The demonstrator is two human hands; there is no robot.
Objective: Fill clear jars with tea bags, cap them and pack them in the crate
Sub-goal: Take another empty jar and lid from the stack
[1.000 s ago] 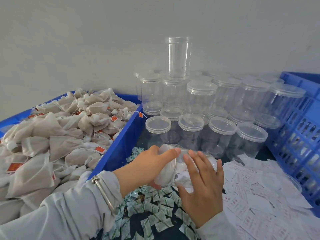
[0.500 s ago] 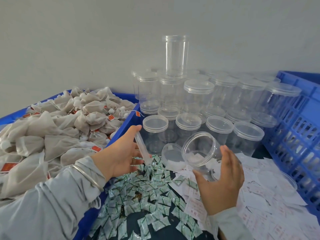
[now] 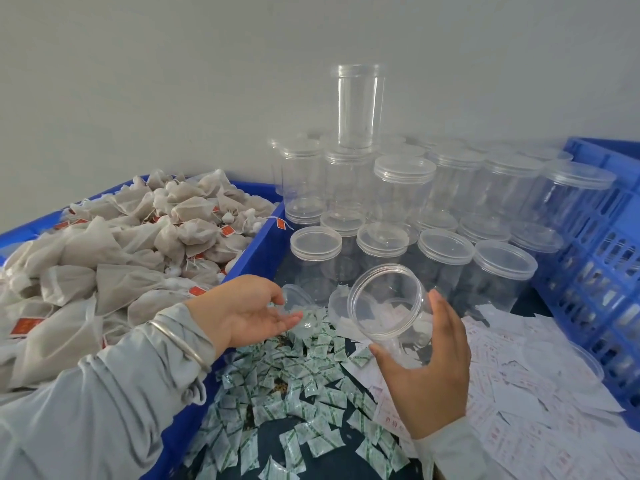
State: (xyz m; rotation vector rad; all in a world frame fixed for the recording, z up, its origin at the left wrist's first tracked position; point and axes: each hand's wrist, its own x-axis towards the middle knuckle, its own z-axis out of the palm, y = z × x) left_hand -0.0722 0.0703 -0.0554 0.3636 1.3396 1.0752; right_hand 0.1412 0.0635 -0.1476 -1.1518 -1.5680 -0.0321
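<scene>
Clear lid (image 3: 298,299) now dropped; left hand (image 3: 242,310) open w/ nothing.

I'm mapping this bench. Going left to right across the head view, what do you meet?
Tea bags → left hand → open jar held by right hand → paper slips → crate.

In front of me a plain pale grey wall (image 3: 173,81) fills the upper half of my view, bare and smooth, evenly lit by soft daylight with no hard shadows. Below the wall, the work surface (image 3: 287,441) shows only in small dark patches between what lies on it. I cannot see any floor or window from here.
</scene>
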